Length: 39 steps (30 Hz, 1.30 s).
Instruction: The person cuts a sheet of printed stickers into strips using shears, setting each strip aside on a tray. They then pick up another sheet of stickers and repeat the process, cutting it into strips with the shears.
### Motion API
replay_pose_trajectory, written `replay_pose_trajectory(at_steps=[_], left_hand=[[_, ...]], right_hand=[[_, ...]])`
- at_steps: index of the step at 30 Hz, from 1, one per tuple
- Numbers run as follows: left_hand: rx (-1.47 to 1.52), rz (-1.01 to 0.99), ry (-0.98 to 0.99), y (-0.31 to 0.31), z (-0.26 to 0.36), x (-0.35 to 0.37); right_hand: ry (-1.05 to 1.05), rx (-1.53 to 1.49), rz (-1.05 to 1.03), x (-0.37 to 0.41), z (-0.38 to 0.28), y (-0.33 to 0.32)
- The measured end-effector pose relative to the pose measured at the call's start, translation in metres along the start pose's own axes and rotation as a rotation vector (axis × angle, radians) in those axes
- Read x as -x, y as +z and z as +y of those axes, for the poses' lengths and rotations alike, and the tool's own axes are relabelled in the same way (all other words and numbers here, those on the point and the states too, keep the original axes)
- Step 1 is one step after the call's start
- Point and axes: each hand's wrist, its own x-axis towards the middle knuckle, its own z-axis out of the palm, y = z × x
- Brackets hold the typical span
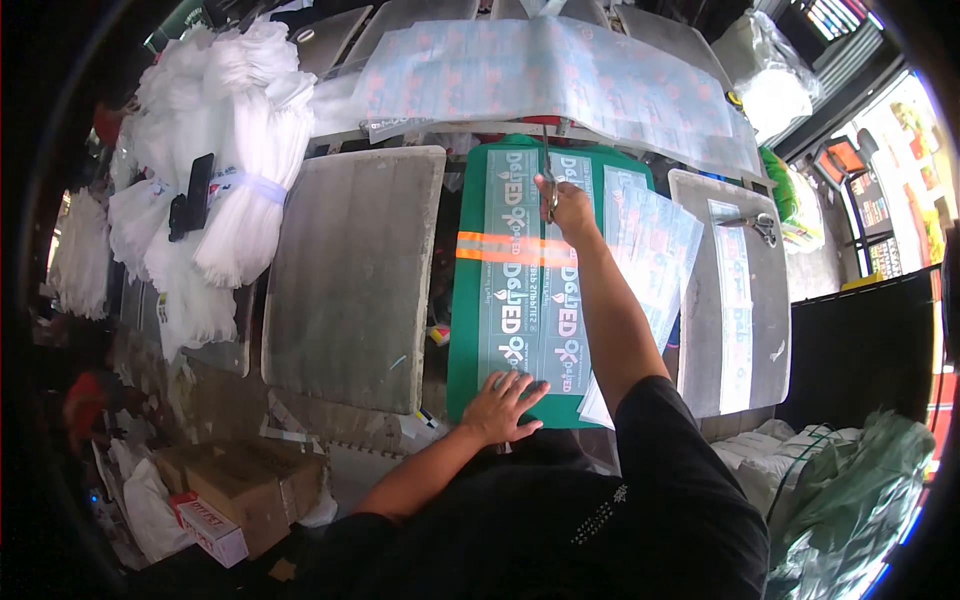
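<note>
Presently, right hand [572, 212] grips scissors [547, 168]; left hand [497, 411] spread on printed film [511, 310]; weak pressure risks film slippage

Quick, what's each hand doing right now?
Left hand: open, fingers spread, resting on the printed sheet.
Right hand: closed on the scissors.

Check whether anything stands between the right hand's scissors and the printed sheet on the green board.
Nothing visible does: the right hand holds the scissors at the far part of the printed sheet. The orange band lies nearer the body.
</note>
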Motion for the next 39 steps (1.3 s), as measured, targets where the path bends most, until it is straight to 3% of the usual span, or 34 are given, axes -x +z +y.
replay_pose_trajectory(at_steps=[4, 7, 8, 9, 10, 14, 16, 18, 19, 22, 28, 30, 34, 39], left_hand=[[0.01, 0.008, 0.016, 0.0, 0.002, 0.002], [0.119, 0.129, -0.059, -0.003, 0.0, 0.009], [0.126, 0.133, -0.038, -0.004, -0.002, 0.01], [0.051, 0.16, -0.182, -0.005, -0.004, 0.01], [-0.024, 0.186, -0.328, -0.006, -0.008, 0.01], [-0.044, 0.163, -0.283, -0.004, -0.022, 0.004], [-0.023, 0.209, -0.295, -0.006, -0.022, -0.007], [0.206, 0.386, -0.422, -0.002, -0.027, -0.021], [0.243, 0.499, -0.417, -0.001, -0.027, -0.029], [0.243, 0.53, -0.28, -0.005, -0.006, -0.043], [0.207, 0.227, -0.113, 0.012, 0.026, -0.065], [-0.053, 0.123, -0.088, 0.022, 0.035, -0.064], [-0.09, 0.097, -0.176, 0.034, 0.039, -0.065], [-0.026, 0.245, -0.255, 0.044, 0.031, -0.076]], right_hand=[[-0.143, -0.014, 0.093, 0.052, -0.027, -0.001], [-0.216, 0.015, 0.127, 0.14, -0.026, -0.015], [-0.187, 0.13, 0.135, 0.175, -0.028, -0.024], [-0.175, 0.071, 0.164, 0.203, -0.013, -0.033], [-0.111, 0.225, 0.19, 0.231, 0.002, -0.049], [0.057, 0.085, 0.384, 0.33, 0.078, -0.103], [0.131, 0.031, 0.487, 0.374, 0.085, -0.116], [0.145, -0.133, 0.527, 0.402, 0.109, -0.137], [0.139, -0.137, 0.545, 0.412, 0.115, -0.142], [0.138, -0.084, 0.651, 0.429, 0.116, -0.15], [0.175, -0.017, 0.593, 0.411, 0.09, -0.156], [0.171, 0.024, 0.585, 0.401, 0.099, -0.176], [0.219, 0.176, 0.607, 0.388, 0.095, -0.222], [0.123, 0.62, 0.616, 0.372, 0.119, -0.302]])
